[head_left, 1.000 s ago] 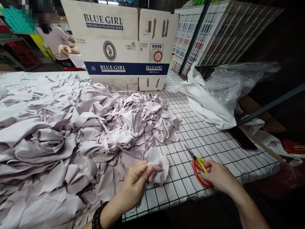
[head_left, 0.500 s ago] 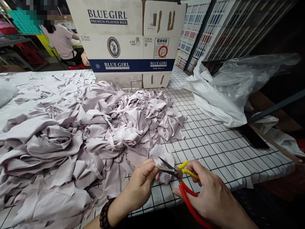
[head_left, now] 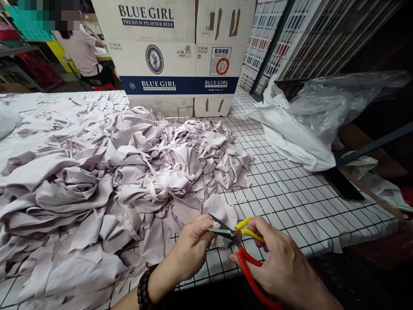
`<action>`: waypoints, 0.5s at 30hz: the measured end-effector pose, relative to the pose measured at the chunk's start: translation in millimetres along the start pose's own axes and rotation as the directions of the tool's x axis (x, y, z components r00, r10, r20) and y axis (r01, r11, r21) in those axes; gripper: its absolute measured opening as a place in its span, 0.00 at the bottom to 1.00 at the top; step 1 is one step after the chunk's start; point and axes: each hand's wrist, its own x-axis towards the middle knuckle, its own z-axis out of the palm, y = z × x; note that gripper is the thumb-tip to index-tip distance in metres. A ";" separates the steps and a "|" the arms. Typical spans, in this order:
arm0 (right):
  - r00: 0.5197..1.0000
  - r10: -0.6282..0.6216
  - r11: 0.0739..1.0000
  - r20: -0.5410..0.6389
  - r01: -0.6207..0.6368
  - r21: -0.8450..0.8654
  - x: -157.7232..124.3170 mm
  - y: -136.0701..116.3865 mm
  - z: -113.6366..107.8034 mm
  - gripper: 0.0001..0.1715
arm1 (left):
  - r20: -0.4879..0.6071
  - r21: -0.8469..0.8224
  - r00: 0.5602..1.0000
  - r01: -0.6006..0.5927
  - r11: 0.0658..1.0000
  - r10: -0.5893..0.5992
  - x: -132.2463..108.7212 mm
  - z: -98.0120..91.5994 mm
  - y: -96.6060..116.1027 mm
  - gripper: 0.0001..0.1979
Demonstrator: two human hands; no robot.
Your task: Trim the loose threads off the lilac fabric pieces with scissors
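My right hand [head_left: 280, 258] grips scissors [head_left: 236, 237] with one yellow and one red handle. Their blades are parted and point left, with the tips right at the fingers of the other hand. Wearing a dark bead bracelet, my left hand [head_left: 193, 241] pinches a piece of pale lilac fabric [head_left: 221, 211]; part of this piece hangs behind the blades. Just beyond and to the left spreads a big heap of crumpled lilac fabric pieces [head_left: 161, 176].
A tall Blue Girl beer carton [head_left: 167, 64] stands behind the heap on the grid-patterned tabletop [head_left: 277, 202]. White plastic bags [head_left: 297, 133] and a dark phone-like slab [head_left: 343, 185] lie to the right. White crates [head_left: 290, 38] are stacked behind. A person in pink [head_left: 79, 51] is at the back left.
The scissors and my right hand have shifted slightly left, bringing the blades closer over my left fingertips. The person's hand beside the carton is out of sight now.
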 end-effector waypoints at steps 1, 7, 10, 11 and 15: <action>1.000 0.001 1.000 0.001 -0.001 0.000 0.2 0.1 0.1 0.18 | 0.003 -0.008 1.000 0.010 1.000 -0.010 -0.2 0.0 0.4 0.19; 1.000 0.007 1.000 -0.010 -0.007 0.012 -0.2 -0.3 0.7 0.15 | 0.027 -0.092 0.998 0.062 0.994 -0.060 0.0 -0.4 4.9 0.20; 1.000 0.015 1.000 0.002 -0.015 0.025 -0.1 -1.3 -1.1 0.15 | 0.044 -0.117 0.997 0.075 0.990 -0.070 0.3 -0.6 5.7 0.19; 1.000 0.019 0.999 0.014 -0.020 0.025 0.1 -1.7 -2.0 0.16 | 0.045 -0.120 0.996 0.078 0.990 -0.073 0.3 -0.6 5.6 0.19; 0.998 0.040 0.999 0.043 -0.041 0.008 1.2 -3.0 -4.3 0.18 | 0.048 -0.112 0.994 0.103 0.988 -0.098 -0.5 -0.7 4.2 0.20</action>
